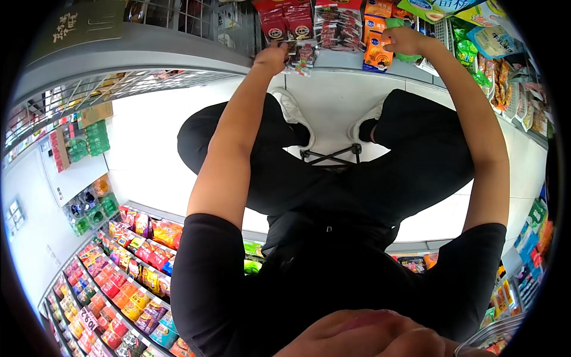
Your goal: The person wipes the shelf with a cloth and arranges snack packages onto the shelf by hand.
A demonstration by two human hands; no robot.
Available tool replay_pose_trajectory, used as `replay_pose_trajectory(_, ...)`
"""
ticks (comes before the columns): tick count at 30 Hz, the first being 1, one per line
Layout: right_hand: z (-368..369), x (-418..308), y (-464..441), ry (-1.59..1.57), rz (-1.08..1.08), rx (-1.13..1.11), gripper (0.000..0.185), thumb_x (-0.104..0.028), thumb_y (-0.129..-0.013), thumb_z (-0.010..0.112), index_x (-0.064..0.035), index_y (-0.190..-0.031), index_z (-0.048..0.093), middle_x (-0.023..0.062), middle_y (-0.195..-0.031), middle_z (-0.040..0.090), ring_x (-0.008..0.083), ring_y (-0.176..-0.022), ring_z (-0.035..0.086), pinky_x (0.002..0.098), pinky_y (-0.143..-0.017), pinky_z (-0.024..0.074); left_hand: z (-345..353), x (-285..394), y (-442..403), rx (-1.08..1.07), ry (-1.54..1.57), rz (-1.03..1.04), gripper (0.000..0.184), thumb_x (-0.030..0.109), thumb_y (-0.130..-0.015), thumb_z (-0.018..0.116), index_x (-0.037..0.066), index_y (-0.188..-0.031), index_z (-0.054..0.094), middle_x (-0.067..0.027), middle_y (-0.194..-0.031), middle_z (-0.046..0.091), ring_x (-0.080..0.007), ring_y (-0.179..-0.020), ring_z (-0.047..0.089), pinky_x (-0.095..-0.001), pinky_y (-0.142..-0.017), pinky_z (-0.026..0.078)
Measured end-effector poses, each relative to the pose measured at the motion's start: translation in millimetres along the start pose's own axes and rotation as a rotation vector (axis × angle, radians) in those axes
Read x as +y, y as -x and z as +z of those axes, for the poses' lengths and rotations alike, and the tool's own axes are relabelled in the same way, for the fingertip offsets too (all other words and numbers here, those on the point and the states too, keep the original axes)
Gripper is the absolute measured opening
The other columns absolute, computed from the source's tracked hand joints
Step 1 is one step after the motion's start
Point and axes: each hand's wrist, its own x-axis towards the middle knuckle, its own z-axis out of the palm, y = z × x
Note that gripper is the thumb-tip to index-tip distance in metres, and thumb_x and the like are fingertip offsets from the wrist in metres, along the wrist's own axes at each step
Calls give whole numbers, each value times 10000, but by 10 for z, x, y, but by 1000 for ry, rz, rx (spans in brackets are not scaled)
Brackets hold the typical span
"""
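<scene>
My left hand (272, 58) reaches to the bottom shelf, its fingers bent at the edge of a small clear snack packet (304, 55) with red print. Red snack bags (286, 24) lie just beyond it. My right hand (404, 41) is at the same shelf, fingers curled against the right edge of an orange snack packet (376, 53). Green packaging (407, 58) shows beneath and on both sides of that hand. Between the hands lies a group of clear packets (339, 30) with red tops. Both sets of fingertips are partly hidden.
A grey shelf edge (342, 59) runs in front of the packets. A wire rack (148, 83) stands at the left, and white baskets (439, 34) of snacks at the right. My shoes (291, 113) are on pale floor tiles, beside folding-stool legs (330, 156). Stocked shelves (128, 291) stand behind.
</scene>
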Motion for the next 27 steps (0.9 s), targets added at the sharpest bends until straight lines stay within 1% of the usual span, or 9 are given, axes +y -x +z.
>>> replay_pose_trajectory(3,24,41,13,30,-29,7,432,-304,-913,648,-33,-1248,621,199,-1055,694,357,-993,672,426,-887,512,-21,50,52,22,-84,26,515,117,-836,654,125,-1334,524,-188,-1368,534,-382,-1101,660,-517,-882,552)
replay_pose_trajectory(6,14,115,35,36,12,-7,451,-313,-913,651,-38,-1269,617,198,-1067,698,371,-1007,670,431,-896,513,55,66,35,107,-217,58,317,118,-933,554,116,-1249,571,-156,-1260,605,-342,-1049,694,-492,-863,559)
replay_pose_trajectory(10,-68,85,95,29,147,-55,470,-352,-914,676,-67,-1285,629,178,-1261,656,328,-1187,624,421,-997,491,-34,33,44,221,-316,176,236,110,-923,545,114,-1147,621,-117,-1116,684,-314,-994,716,-466,-798,570)
replay_pose_trajectory(14,-46,80,123,47,133,-36,454,-357,-916,670,-64,-1261,642,173,-1252,662,326,-1182,626,424,-987,495,-541,169,198,164,-293,218,179,92,-899,558,71,-1045,658,-146,-1059,713,-326,-936,727,-454,-769,581)
replay_pose_trajectory(17,-132,-51,99,88,86,-40,459,-385,-921,664,-57,-1241,653,169,-1237,670,314,-1160,639,417,-980,501,-868,294,318,155,-336,293,202,75,-903,534,74,-1088,615,-162,-1052,694,-359,-916,713,-480,-739,581)
replay_pose_trajectory(19,-134,-103,56,112,16,0,498,-442,-934,649,-41,-1229,656,171,-1223,675,294,-1143,651,413,-961,513,-1093,386,413,229,-312,367,243,116,-908,569,95,-1143,627,-127,-1062,694,-324,-929,712,-470,-725,580)
replay_pose_trajectory(21,-184,-254,-4,-216,23,-72,565,-518,-944,620,-27,-1222,657,171,-1208,677,266,-1127,659,396,-913,533,-1431,636,693,312,-254,411,291,131,-907,594,114,-1194,641,-96,-1103,699,-292,-952,710,-447,-745,574)
replay_pose_trajectory(24,-381,-729,181,-810,84,-83,709,-652,-957,536,-15,-1251,634,146,-1188,680,226,-1063,685,350,-828,564,-1715,854,943,666,-261,755,380,121,-894,623,147,-1273,645,-24,-1175,702,-232,-989,693,-385,-806,544)
replay_pose_trajectory(27,-339,-987,206,-1382,77,-159,688,-656,-1007,407,-82,-1350,570,78,-1157,679,221,-984,715,277,-785,580,-1834,1065,1052,759,-177,849,443,81,-869,642,171,-1303,647,15,-1238,684,-186,-1032,664,-341,-859,501)
